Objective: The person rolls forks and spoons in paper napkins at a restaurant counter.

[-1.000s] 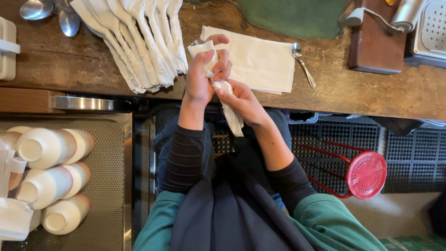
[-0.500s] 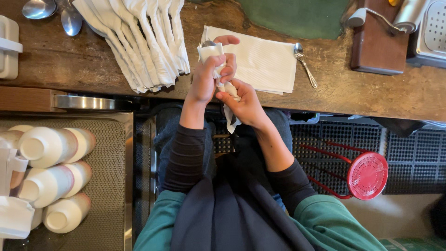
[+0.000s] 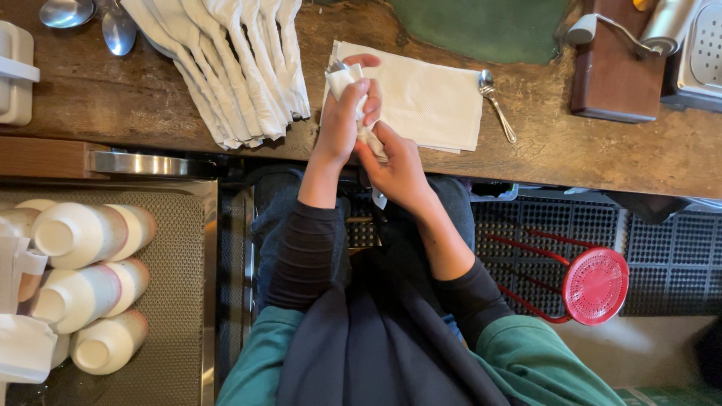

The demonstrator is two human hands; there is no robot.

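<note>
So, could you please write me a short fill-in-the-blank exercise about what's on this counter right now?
1. Both hands, left hand and right hand, hold a white ____ wrapped round cutlery.
2. The loose spoon lies to the ____ of the flat napkin stack.
3. The stool on the floor is ____ in colour.

Missing words: napkin; right; red

Wooden counter [image 3: 150, 105] runs across the top of the view. On it, from left: two spoons [image 3: 90, 19] at the far edge, a row of rolled napkins [image 3: 233, 68], a flat stack of napkins [image 3: 436, 101], a single spoon [image 3: 496, 101] just right of that stack, then a wooden block [image 3: 613, 71]. Both hands, left hand [image 3: 342, 120] and right hand [image 3: 398, 162], sit at the stack's left edge, with a wrapped napkin roll [image 3: 350, 79] between them. Below the counter, cups [image 3: 83, 278] lie on a tray at left; a stool [image 3: 594, 286] stands at right.
</note>
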